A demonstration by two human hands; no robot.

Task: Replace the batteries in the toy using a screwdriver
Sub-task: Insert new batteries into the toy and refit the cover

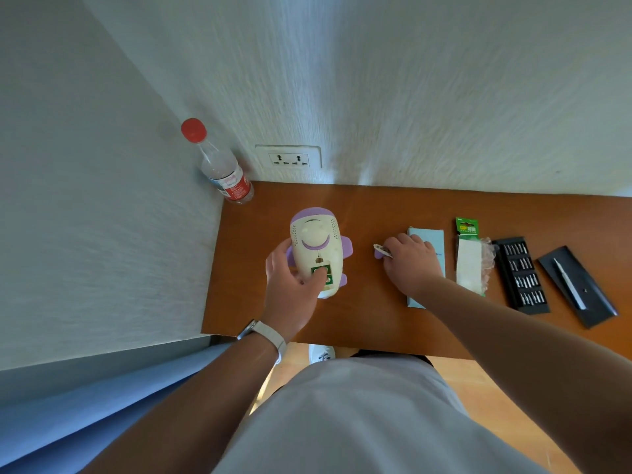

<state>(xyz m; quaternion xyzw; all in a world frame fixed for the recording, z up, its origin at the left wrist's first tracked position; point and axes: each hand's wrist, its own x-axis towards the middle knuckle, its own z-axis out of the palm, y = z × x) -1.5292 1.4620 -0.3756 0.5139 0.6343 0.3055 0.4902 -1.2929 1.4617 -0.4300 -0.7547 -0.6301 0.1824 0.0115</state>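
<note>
Orange-brown wood, smooth and slightly glossy, makes up the desk (376, 206) that runs along a ribbed white wall. On its left part stands the rounded cream plastic toy with lilac cap and stubby lilac fins (316, 241), an egg-like body with dotted speaker holes and a lilac crescent on its back. It leans towards the near edge. Low on that back a small rectangular compartment lies uncovered, and two green-labelled batteries (321, 270) show side by side inside.

The left hand (290, 289) grips the toy from the near left, fingers curled round its side and the thumb laid over the batteries. A white watch strap (270, 336) circles that wrist.

The right hand (410, 260) rests palm down to the right of the toy, fingers bent, pinching a small lilac and pale plastic piece (380, 250) at its fingertips against the desk. Under this hand lies a flat pale blue cardboard box (425, 234).

Further right come a green card battery pack with crinkled clear blister (468, 258), then a long black tray of small silvery bits (523, 275), then a flat black lid (595, 302) with a slim silver metal screwdriver (569, 283) lying along it.

In the far left corner stands a clear plastic bottle with a red cap and red label (222, 165), and beside it a white double wall socket (288, 157).
</note>
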